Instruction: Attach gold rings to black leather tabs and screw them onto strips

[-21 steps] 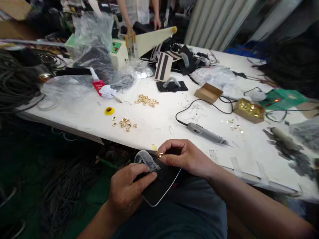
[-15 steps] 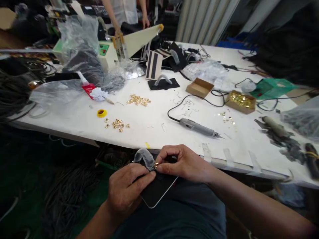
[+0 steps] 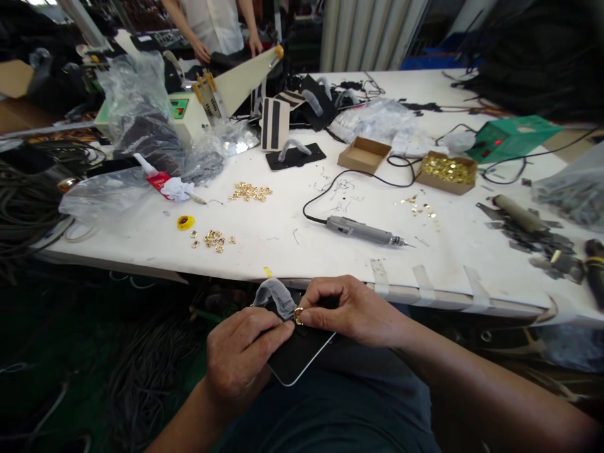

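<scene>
A black panel (image 3: 299, 358) with a pale edge rests over my lap at the table's front edge. A curved handle wrapped in cloudy plastic (image 3: 277, 296) rises from its far side. My left hand (image 3: 245, 349) is closed on the panel near the handle's base, thumb pressed on top. Between thumb and forefinger, my right hand (image 3: 346, 311) pinches a small gold metal ring (image 3: 298, 316) at the handle's near end. The ring touches or nearly touches the left fingertips; how it meets the handle is hidden.
On the white table (image 3: 264, 251) lie gold fittings (image 3: 250, 192), a grey electric screwdriver (image 3: 368, 231), a yellow tape roll (image 3: 185, 222) and a red glue bottle (image 3: 158, 180). Behind are a box of gold pieces (image 3: 448, 170), another handled panel (image 3: 295, 156), and a person (image 3: 214, 28).
The view has shifted slightly, so the table things appear further left. In my right fingers the gold ring has turned and shows more of its opening. The left hand keeps its hold.
</scene>
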`<move>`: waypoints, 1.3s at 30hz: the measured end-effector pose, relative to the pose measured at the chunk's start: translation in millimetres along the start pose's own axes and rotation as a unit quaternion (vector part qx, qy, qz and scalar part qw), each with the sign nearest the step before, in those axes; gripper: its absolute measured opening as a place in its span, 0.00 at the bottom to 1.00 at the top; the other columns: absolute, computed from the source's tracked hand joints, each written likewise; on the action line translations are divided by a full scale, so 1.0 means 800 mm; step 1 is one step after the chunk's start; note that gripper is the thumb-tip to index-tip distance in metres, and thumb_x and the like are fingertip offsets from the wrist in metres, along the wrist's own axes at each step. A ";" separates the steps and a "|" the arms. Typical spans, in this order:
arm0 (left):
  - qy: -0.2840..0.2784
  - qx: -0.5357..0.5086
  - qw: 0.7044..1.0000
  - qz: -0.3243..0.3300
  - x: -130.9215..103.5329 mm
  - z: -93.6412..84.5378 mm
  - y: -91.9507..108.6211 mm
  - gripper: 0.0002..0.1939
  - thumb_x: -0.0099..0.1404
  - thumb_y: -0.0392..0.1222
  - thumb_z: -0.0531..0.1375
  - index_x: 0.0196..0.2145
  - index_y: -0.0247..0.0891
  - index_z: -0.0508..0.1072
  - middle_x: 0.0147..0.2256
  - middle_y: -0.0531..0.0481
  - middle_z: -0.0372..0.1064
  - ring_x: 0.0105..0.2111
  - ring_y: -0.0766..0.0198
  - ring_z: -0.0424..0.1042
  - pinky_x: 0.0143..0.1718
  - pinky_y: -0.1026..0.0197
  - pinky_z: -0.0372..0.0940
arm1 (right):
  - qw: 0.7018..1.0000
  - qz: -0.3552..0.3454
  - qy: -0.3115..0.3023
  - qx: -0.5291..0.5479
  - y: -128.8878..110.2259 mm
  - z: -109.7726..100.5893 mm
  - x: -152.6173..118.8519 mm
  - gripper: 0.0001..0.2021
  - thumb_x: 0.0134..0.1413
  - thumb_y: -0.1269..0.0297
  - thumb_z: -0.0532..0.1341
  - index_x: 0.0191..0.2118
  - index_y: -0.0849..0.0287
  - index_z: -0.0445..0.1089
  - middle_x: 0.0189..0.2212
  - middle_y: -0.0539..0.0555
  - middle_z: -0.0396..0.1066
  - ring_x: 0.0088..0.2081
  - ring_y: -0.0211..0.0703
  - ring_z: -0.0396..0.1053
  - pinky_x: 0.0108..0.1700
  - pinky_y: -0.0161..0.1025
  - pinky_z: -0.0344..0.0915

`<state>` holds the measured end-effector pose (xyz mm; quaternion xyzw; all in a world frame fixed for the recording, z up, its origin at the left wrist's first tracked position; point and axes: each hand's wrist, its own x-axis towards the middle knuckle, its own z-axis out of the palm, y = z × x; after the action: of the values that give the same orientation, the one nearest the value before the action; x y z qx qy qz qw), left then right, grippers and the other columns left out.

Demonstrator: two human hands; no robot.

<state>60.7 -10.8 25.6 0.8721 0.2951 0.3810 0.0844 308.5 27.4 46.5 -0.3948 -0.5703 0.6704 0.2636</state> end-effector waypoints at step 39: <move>0.020 -0.003 1.000 -0.009 0.016 0.012 0.006 0.16 0.64 0.26 0.66 0.49 0.32 0.78 0.40 0.43 0.77 0.41 0.59 0.76 0.42 0.57 0.74 | 0.986 0.006 0.135 0.095 0.014 0.017 -0.018 0.15 0.53 0.51 0.74 0.32 0.59 0.80 0.30 0.50 0.77 0.33 0.39 0.69 0.38 0.36 0.65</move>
<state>76.9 -6.3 28.5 0.8611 0.3040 0.3987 0.0842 306.5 5.8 39.2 -0.4579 -0.4607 0.6638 0.3707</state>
